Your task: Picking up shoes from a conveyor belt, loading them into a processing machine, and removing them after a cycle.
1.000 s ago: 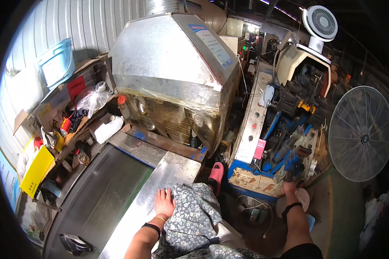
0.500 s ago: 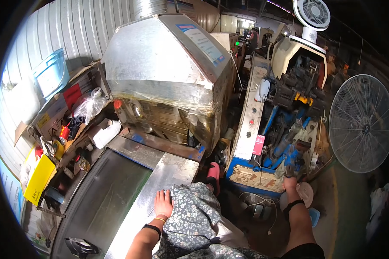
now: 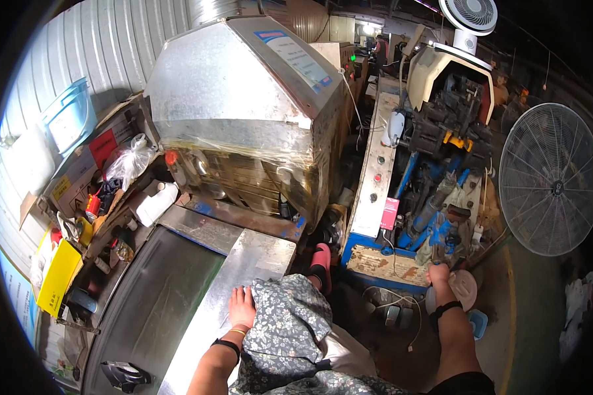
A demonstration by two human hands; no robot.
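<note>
My left hand (image 3: 242, 308) lies flat on a bare metal plate (image 3: 260, 253), fingers stretched out, beside my patterned apron (image 3: 286, 309). My right hand (image 3: 437, 274) is closed at the near end of a blue-framed machine (image 3: 369, 263). Its fingers curl round a part there that I cannot make out. Just beyond that hand are the machine's greasy dark rods and blue metal parts (image 3: 435, 220). A dark belt (image 3: 158, 289) runs along the left of the metal plate, with a black moulded piece (image 3: 124, 375) on it.
A large sheet-metal hood (image 3: 230, 85) stands ahead. Cluttered shelving with a white jug (image 3: 157, 203) and yellow box (image 3: 59, 273) lines the left. On the right are a big round fan (image 3: 550, 181), a pale round lid (image 3: 462, 289) and cables (image 3: 402, 306) on the floor.
The whole view has shifted slightly, with the hood and machine a little further left and up. Both hands keep their places, the left on the plate and the right at the machine's end.
</note>
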